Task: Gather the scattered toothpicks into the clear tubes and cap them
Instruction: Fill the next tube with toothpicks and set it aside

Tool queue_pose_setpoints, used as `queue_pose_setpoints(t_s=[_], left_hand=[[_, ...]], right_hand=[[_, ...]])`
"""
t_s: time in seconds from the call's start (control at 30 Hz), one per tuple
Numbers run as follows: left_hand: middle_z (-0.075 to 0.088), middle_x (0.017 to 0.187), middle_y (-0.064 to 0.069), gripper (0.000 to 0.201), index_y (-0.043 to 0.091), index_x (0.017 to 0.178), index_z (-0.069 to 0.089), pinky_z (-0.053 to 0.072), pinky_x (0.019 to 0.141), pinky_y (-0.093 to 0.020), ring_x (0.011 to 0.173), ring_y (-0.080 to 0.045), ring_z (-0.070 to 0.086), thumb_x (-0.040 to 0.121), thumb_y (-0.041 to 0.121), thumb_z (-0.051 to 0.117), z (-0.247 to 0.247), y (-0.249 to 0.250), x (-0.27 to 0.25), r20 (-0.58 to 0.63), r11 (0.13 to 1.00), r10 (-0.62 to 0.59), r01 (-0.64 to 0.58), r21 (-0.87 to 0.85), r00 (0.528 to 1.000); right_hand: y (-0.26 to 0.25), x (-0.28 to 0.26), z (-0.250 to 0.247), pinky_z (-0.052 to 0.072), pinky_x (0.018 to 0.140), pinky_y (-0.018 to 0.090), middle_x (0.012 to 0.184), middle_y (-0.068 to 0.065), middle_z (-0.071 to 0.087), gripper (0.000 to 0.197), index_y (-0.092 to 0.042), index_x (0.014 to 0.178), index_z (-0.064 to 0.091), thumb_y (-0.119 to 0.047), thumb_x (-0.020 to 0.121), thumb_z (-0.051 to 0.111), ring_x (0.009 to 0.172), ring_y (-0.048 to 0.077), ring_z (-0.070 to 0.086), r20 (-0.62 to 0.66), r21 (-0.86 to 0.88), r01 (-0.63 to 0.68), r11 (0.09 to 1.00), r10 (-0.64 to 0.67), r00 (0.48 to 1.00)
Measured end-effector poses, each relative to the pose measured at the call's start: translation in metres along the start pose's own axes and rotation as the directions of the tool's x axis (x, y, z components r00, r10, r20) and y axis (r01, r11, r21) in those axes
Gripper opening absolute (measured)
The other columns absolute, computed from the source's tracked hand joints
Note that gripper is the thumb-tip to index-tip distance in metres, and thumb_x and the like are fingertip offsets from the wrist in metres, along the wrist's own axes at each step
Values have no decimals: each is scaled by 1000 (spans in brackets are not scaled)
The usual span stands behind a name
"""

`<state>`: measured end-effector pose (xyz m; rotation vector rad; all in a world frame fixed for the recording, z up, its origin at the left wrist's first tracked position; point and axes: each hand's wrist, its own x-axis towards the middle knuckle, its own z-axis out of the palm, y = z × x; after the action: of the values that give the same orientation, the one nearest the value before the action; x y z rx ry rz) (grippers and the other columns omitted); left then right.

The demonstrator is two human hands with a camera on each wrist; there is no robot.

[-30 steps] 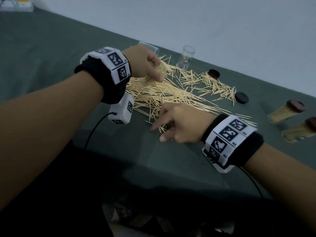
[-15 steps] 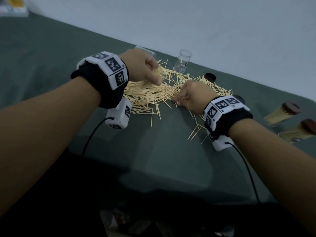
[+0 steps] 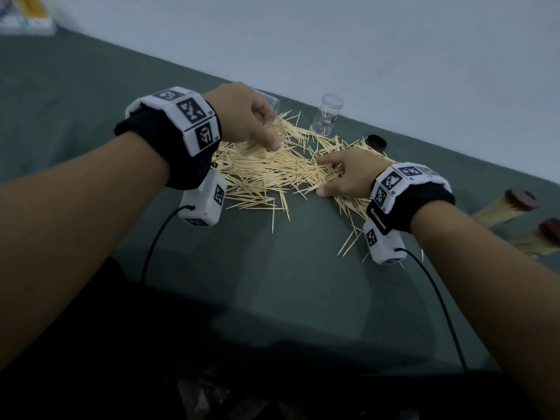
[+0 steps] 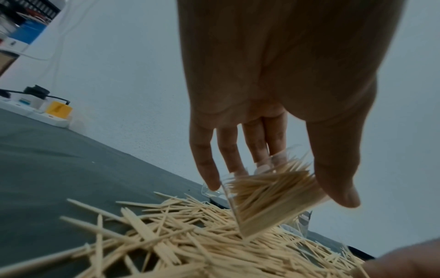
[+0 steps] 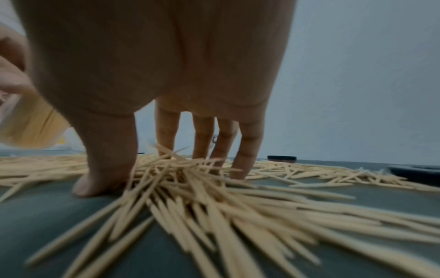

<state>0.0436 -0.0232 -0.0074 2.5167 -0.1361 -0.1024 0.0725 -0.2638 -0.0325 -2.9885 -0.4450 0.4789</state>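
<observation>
A heap of pale wooden toothpicks lies spread on the dark green table. My left hand grips a clear tube, tilted and partly filled with toothpicks, just above the heap's far left part. My right hand rests on the heap's right side, with thumb and straight fingers planted around a bunch of toothpicks. A second clear tube stands upright and open behind the heap, nearly empty.
Two dark caps lie at the back right of the heap, one half hidden by my right wrist. Two filled, capped tubes lie at the far right. A white wall runs behind the table; small boxes sit far left.
My right hand opened from a fist and spread its fingers over the heap's right side, raking toothpicks together. My left hand kept the tilted tube in place.
</observation>
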Motion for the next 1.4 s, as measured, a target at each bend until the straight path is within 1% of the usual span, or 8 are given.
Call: queue_pose_setpoints(t_s=[0.1,0.3,0.5,0.63,0.77,1.03,1.23,1.4], left_hand=[[64,114,7,61,25,123,63,39,80,-27,100,-13,58,70,51,79,-2,-1,1,2,1000,3,-3,5,1000],[64,112,8,56,27,117,63,38,78,-26,99,-13,58,69,51,79,-5,-5,1,-4,1000,-21,22,6,1000],[61,111,11,61,27,122,63,36,82,-27,99,-11,55,69,51,80,-4,-3,1,-10,1000,-24,24,13,1000],[61,109,11,61,26,122,63,36,81,-27,98,-11,56,69,50,80,-5,-3,1,-5,1000,-17,17,14,1000],[62,110,11,59,27,121,63,36,79,-25,98,-10,56,69,50,80,-6,-4,1,-4,1000,-17,17,8,1000],[63,112,9,59,26,120,63,37,80,-25,99,-11,57,69,51,80,-6,-3,1,-4,1000,-16,16,21,1000],[62,115,8,58,25,121,62,36,81,-26,99,-11,56,71,50,78,-6,-1,-1,0,999,-7,7,44,1000],[62,114,9,57,27,121,62,36,81,-27,99,-11,56,71,50,79,-5,-1,-1,4,999,-15,14,41,1000]], right_hand=[[-8,7,3,37,108,35,139,-6,55,68,-39,139,49,-45,78,77,125,19,53,-55,35,51,998,-49,997],[-22,18,4,37,96,27,132,-7,56,91,-35,151,27,-42,77,79,117,15,54,-87,79,93,993,-86,992],[-25,21,7,41,106,36,145,1,48,91,-26,150,30,-41,75,80,124,23,53,-166,67,51,996,-40,985],[-28,18,5,40,100,30,133,0,59,63,-24,138,53,-40,81,76,119,20,56,-119,62,31,998,-24,993],[-28,15,3,38,103,29,142,-4,52,56,-34,139,51,-33,86,69,126,19,52,-66,80,77,994,-71,995],[-36,9,-2,27,113,40,155,-3,35,103,-34,148,35,-80,62,66,140,22,36,48,63,38,997,-41,998],[-42,13,2,37,103,31,150,-2,43,67,-36,144,43,-44,83,69,131,22,47,-23,6,65,998,-65,998],[-36,12,0,34,108,33,146,-4,48,70,-32,144,43,-47,82,72,131,21,48,-46,24,47,999,-46,998]])
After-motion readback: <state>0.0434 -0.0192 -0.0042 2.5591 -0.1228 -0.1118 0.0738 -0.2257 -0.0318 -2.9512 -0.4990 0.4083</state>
